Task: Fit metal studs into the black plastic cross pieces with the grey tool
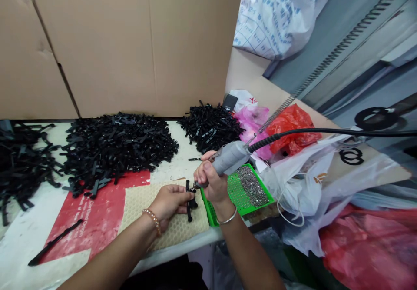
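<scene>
My right hand (211, 180) grips a grey electric screwdriver (228, 158) with a black cable running off to the right; its tip points down at a small black plastic part (190, 199). My left hand (169, 202) holds that part steady on a cream honeycomb mat (182, 229). A bead bracelet sits on my left wrist, a metal bangle on my right. Just right of my hands is a green tray (237, 194) with a heap of small silver screws (251, 185).
Big piles of black plastic parts (117, 146) lie at the back, with another pile (210, 127) to the right and one (19, 164) at far left. A single black strip (54, 243) rests on red paper. Plastic bags (293, 127) crowd the right; cardboard walls stand behind.
</scene>
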{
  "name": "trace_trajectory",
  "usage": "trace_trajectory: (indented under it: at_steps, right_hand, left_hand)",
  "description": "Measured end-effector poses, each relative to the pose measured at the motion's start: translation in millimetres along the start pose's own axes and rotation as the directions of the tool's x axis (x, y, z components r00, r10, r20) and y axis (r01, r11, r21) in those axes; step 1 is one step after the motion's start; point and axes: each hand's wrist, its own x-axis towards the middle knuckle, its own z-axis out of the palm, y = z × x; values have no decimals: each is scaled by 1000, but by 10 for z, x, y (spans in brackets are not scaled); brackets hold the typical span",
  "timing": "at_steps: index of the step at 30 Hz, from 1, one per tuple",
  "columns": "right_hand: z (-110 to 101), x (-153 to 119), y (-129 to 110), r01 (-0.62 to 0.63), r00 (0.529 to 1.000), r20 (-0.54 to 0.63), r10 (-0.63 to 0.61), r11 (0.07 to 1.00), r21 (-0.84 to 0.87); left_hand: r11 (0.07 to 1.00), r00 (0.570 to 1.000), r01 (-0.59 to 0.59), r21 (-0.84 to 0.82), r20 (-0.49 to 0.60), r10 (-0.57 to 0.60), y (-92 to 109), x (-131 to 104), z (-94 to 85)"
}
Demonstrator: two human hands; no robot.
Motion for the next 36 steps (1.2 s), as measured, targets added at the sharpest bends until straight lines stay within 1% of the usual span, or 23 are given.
trace_trajectory:
  at_steps: [5,9,11,14,18,20,22,24,26,30,32,34,36]
  right_hand:
    - [-21,57,3,-46,994,98,41,998,53]
    - [-44,85,49,-108,978,185,97,993,53]
    - [-47,90,83,-128,974,195,116,990,52]
    - [-36,100,100,-129,977,180,114,989,73]
    - [-10,131,-31,-133,969,217,117,989,62]
    - [-17,150,-137,-82,978,192,77,996,22]
    - [-45,171,-217,-21,989,142,29,998,-62]
    - [-91,189,-249,11,996,85,2,988,-155]
    - [-145,198,-240,16,999,45,-6,975,-222]
    - [-279,177,-232,44,998,54,-26,929,-368]
    - [-373,155,-261,57,998,27,-51,908,-415]
    - [-496,142,-292,69,992,-68,-106,910,-410]
    - [-641,140,-305,91,964,-201,-176,923,-373]
  left_hand:
    - [1000,1000,13,-17,-1,-13,3,18,-2]
    - [999,1000,20,-26,10,-20,-10,36,-16]
    - [999,1000,22,-25,-4,-22,-11,37,-17]
    - [1000,1000,16,-27,-10,-16,-7,31,-10]
    - [998,1000,-12,-58,4,13,-7,16,10]
    - [998,1000,-12,-68,-11,12,-8,7,20]
    - [997,1000,-11,-73,-29,9,-7,-1,27]
    - [997,999,-18,-78,-42,15,-6,-6,30]
    - [996,999,-27,-82,-45,23,-6,-7,27]
    - [996,999,-30,-80,-38,27,-16,11,9]
    - [997,999,-23,-77,-34,21,-22,19,0]
    - [997,999,-17,-72,-30,15,-24,18,-7]
    - [997,999,-10,-71,-38,7,-16,7,-11]
